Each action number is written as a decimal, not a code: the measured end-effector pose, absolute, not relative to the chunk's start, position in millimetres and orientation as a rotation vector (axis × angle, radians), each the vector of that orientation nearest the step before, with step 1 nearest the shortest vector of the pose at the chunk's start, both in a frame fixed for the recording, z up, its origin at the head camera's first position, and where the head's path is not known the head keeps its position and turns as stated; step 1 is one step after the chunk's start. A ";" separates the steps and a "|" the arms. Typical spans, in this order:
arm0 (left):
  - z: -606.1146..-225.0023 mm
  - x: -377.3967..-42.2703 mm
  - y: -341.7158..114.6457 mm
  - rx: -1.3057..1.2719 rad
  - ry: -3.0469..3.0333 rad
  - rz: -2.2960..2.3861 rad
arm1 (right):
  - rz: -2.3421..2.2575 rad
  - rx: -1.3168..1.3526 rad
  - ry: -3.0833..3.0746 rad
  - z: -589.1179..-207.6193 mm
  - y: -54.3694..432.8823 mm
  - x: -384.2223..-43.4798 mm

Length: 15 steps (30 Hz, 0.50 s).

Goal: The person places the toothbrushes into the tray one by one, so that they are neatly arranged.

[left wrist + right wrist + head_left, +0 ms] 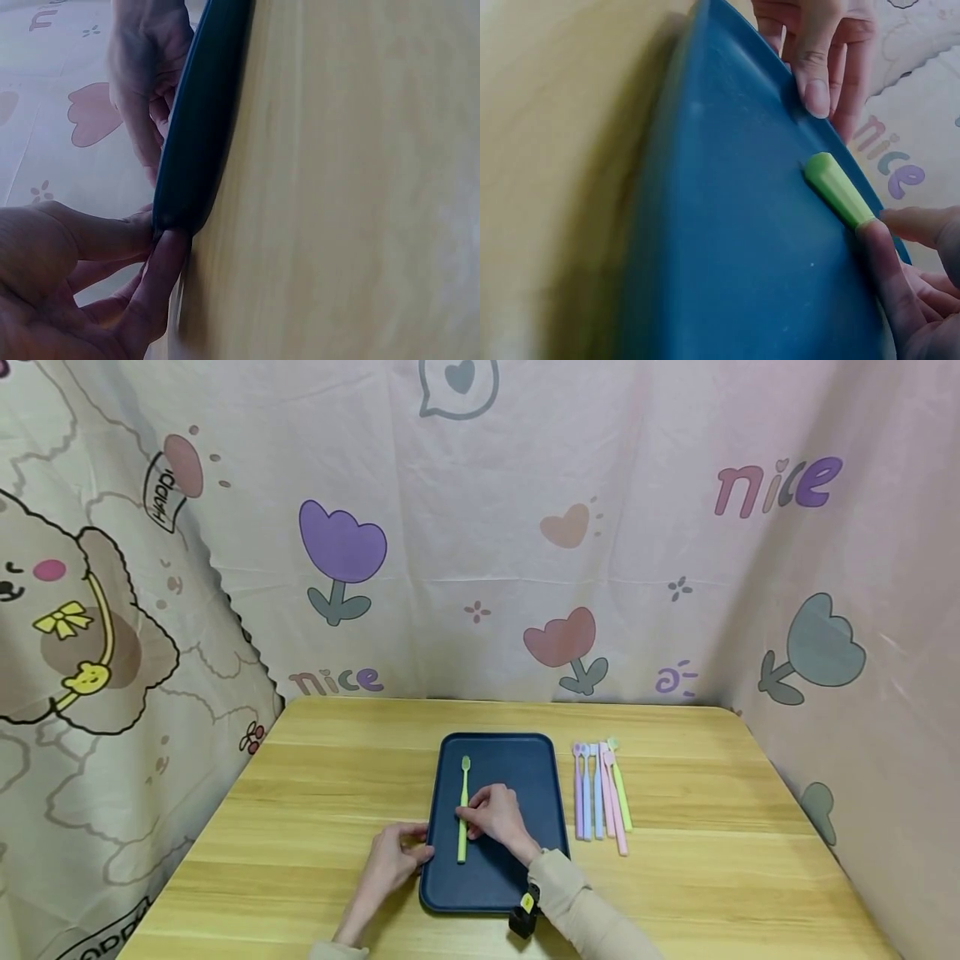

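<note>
A dark blue tray [517,764] lies lengthwise on the wooden table. On its left half is a yellow-green toothbrush [461,847], its head pointing to the far end. My right hand [497,817] pinches the middle of the handle between thumb and fingers, low over the tray. In the right wrist view the handle end of the toothbrush [832,184] sticks out past the thumb. At the tray's left edge, my left hand [390,862] pinches the rim, which shows between thumb and finger [166,262] in the left wrist view.
Right of the tray, several toothbrushes [597,793] in purple, blue, pink and green lie side by side on the table [697,860]. A printed curtain [465,527] hangs behind and along the sides. A black device [525,910] is strapped to the right wrist.
</note>
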<state>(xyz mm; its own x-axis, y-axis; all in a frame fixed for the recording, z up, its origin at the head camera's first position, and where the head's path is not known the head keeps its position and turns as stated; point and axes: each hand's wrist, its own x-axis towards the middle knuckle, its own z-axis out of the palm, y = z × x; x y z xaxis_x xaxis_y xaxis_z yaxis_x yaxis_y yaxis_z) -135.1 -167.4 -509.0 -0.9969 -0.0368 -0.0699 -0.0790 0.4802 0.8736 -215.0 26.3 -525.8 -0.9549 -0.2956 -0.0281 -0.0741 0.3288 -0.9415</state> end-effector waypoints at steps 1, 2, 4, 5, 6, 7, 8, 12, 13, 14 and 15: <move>-508.9 -135.0 -167.6 -0.105 2.666 1.579 | -1.686 -0.353 2.398 -526.2 26.8 -214.3; -508.7 -134.9 -167.9 -0.104 2.666 1.580 | -1.690 -0.364 2.395 -526.7 27.3 -213.4; -508.6 -134.5 -168.2 -0.105 2.660 1.585 | -1.699 -0.387 2.388 -527.6 28.5 -210.9; -508.8 -134.4 -168.2 -0.103 2.660 1.588 | -1.704 -0.396 2.378 -527.8 29.0 -209.7; -509.0 -134.2 -168.3 -0.101 2.660 1.591 | -1.704 -0.409 2.371 -528.3 29.3 -208.6; -509.4 -134.2 -168.3 -0.096 2.661 1.596 | -1.705 -0.417 2.363 -528.4 29.3 -207.5; -509.6 -134.1 -168.2 -0.091 2.664 1.598 | -1.705 -0.416 2.354 -528.3 29.0 -206.6; -510.2 -134.1 -168.1 -0.085 2.679 1.590 | -1.692 -0.424 2.362 -528.6 26.1 -205.3; -510.2 -134.2 -168.1 -0.085 2.683 1.584 | -1.685 -0.418 2.371 -528.7 25.0 -205.4; -510.1 -134.2 -168.1 -0.087 2.689 1.576 | -1.681 -0.416 2.382 -528.7 23.9 -205.5; -510.0 -134.2 -168.2 -0.088 2.691 1.572 | -1.675 -0.417 2.396 -529.1 22.8 -205.8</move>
